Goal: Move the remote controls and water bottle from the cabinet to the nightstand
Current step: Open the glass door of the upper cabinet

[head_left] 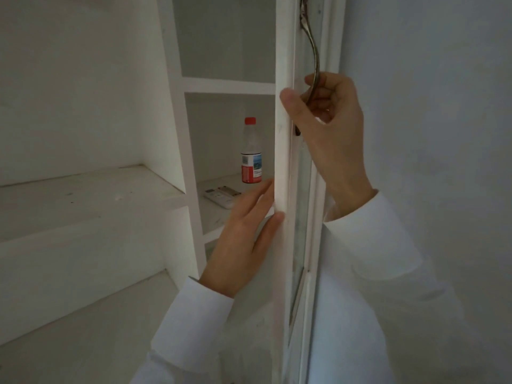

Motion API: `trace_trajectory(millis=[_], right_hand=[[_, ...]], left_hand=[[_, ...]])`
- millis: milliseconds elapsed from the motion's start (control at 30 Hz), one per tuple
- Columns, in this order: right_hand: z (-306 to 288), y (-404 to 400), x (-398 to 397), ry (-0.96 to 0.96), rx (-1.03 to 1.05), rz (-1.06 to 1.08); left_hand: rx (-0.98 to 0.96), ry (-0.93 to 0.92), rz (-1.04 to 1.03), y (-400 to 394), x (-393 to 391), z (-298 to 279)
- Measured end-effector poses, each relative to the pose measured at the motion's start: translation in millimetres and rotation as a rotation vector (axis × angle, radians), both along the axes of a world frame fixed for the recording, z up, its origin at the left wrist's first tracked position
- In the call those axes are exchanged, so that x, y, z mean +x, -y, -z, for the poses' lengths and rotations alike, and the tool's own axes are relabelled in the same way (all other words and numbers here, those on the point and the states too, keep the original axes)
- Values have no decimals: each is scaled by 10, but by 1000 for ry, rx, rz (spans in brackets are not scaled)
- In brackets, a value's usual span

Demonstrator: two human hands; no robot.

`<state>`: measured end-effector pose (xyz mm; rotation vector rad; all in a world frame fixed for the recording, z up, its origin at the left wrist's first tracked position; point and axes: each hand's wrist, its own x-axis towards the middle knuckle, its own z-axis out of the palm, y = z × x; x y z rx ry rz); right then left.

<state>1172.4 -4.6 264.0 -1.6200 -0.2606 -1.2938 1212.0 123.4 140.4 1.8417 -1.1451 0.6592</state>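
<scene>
Head | right hand (329,120) grip curled round door handle (314,55) | left hand (243,239) flat against door edge (282,162)

A white cabinet shelf (213,217) carries an upright red-capped water bottle (251,153) toward the back and a white remote control (221,195) nearer the front edge.

Dim, even light; you face a white built-in shelf unit (191,87) with stacked open compartments. To your left, broad white ledges (83,189) step down, scuffed and speckled. A plain white wall (429,92) fills your right. A curved metal handle (314,51) sits on the white-framed glazed door (285,151).
</scene>
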Motion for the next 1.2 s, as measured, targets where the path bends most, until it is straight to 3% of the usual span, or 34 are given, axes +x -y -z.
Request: trace_trajectory(millis=[167, 467, 700, 933, 1200], right_hand=[[35, 149, -169, -16, -82, 139], [75, 607, -559, -24, -192, 416], [107, 859, -814, -100, -224, 505], [156, 1075, -919, -95, -386, 730], [159, 1436, -983, -199, -490, 937]], left_hand=[[-3, 74, 69, 175, -54, -8], [13, 54, 303, 637, -179, 3], [63, 50, 448, 946, -209, 75], [132, 32, 592, 1194, -238, 54], [108, 102, 628, 1576, -225, 68]])
